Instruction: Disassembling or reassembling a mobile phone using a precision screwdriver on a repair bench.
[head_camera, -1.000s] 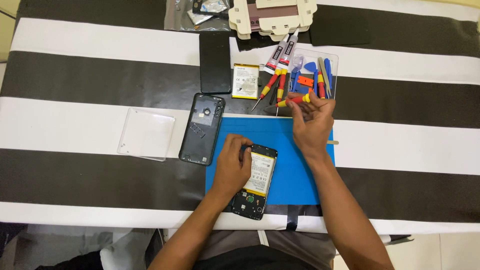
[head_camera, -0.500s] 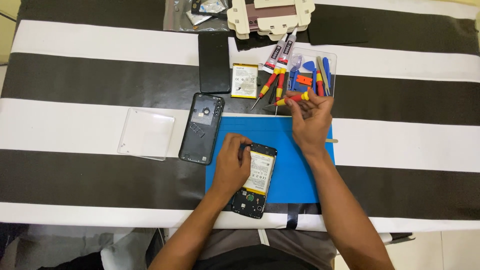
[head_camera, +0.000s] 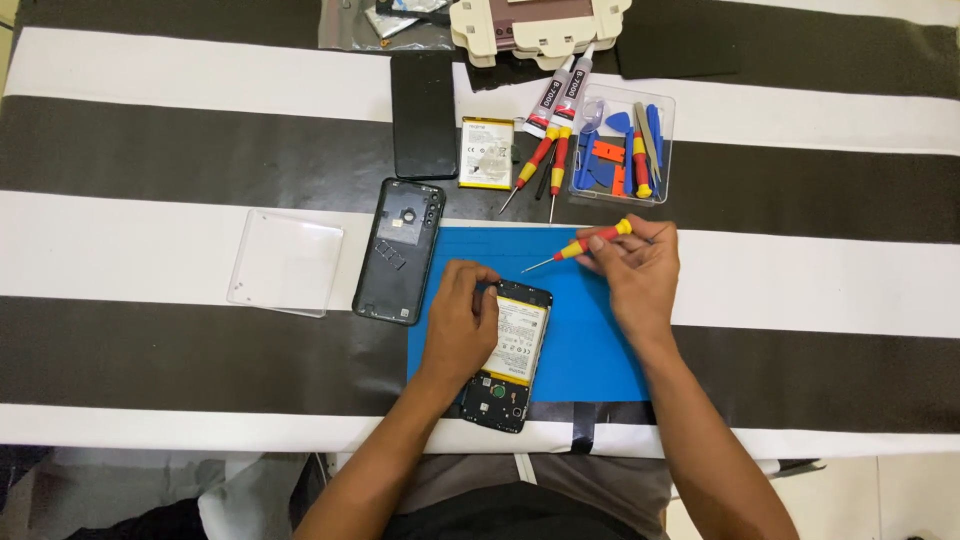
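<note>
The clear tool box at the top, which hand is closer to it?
Right. The right hand, holding a screwdriver, is just below the tool box; the left hand rests farther down-left on the phone.

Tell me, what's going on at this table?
A person is working on an opened phone lying on a blue mat. The left hand steadies the phone, whose battery is exposed. The right hand holds a red-and-yellow screwdriver above the mat. The phone's back cover, a spare battery and a tool tray lie nearby.
</note>
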